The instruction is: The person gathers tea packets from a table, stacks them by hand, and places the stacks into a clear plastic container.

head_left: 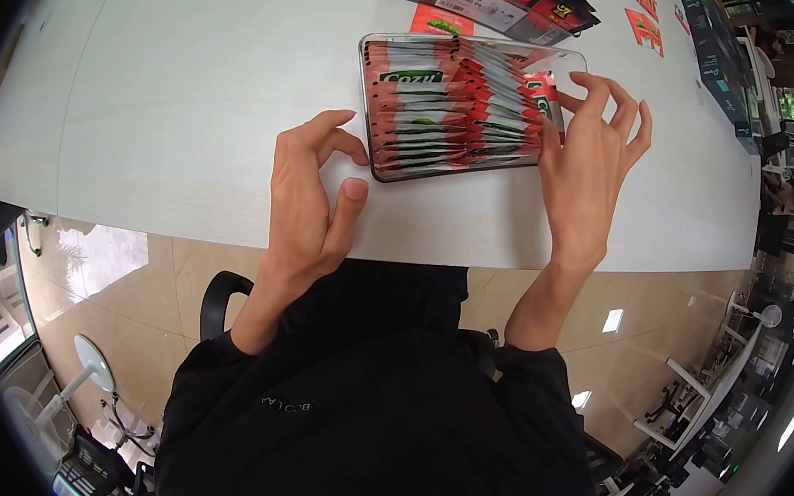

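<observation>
At twelve o'clock on the desk (191, 117) I have the tray (460, 172) of sachets (423, 109). My left hand (304, 183) is loosely spread beside its eight-o'clock corner; I can't tell whether my right hand (590, 161) pinches anything at three. I'd press lightly, keeping rows straight.

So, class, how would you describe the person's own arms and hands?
The left hand and right hand are bare, with no gloves, rings or watch visible. Loose black fabric sleeves stop partway along the forearms; small pale lettering marks the black fabric top.
</observation>
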Available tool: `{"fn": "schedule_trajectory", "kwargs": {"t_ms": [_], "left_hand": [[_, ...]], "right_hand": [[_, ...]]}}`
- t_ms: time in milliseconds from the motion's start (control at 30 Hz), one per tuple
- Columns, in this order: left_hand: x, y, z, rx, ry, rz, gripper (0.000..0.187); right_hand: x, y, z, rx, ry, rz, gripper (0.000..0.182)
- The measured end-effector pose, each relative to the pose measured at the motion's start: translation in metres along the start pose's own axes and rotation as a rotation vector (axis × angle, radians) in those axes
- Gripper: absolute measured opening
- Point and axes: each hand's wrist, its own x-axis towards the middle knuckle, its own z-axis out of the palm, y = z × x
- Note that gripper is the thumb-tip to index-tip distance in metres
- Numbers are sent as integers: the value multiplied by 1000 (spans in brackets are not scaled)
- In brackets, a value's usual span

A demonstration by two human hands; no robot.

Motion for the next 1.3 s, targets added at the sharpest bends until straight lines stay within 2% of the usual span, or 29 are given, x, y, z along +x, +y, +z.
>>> {"fn": "schedule_trajectory", "kwargs": {"t_ms": [300, 433, 533, 600, 633, 700, 733, 800, 933, 1000, 1233, 1300], "left_hand": [[0, 2, -2, 3, -20, -13, 48], [1, 4, -2, -2, -21, -30, 47], [0, 4, -3, 7, -24, -30, 46], [1, 4, -2, 7, -18, -24, 46], [1, 3, -2, 11, -12, -21, 45], [1, 3, -2, 13, -12, -15, 44], [2, 3, -2, 17, -7, -11, 44], [2, 3, -2, 22, -3, -10, 43], [2, 4, -2, 26, -7, -38, 43], [2, 4, -2, 26, -9, -31, 42], [2, 5, -3, 34, -7, -54, 41], [2, 5, -4, 38, -5, -55, 41]], "right_hand": [[9, 6, 1, -36, -64, -14, 42], [14, 6, -13, -64, -15, -37, 42], [22, 17, -20, -152, 65, -140, 44], [30, 28, -25, -46, -139, -314, 47], [34, 34, -22, -49, -139, -315, 47], [41, 45, -14, 168, -335, -481, 49], [44, 46, -12, 167, -334, -476, 49], [48, 45, -8, 75, -499, -478, 59], [53, 42, 3, -63, -492, -485, 62], [51, 44, 12, -232, -422, -554, 63], [52, 41, 6, -322, -483, -515, 59], [50, 42, 6, -259, -400, -538, 57]]}}
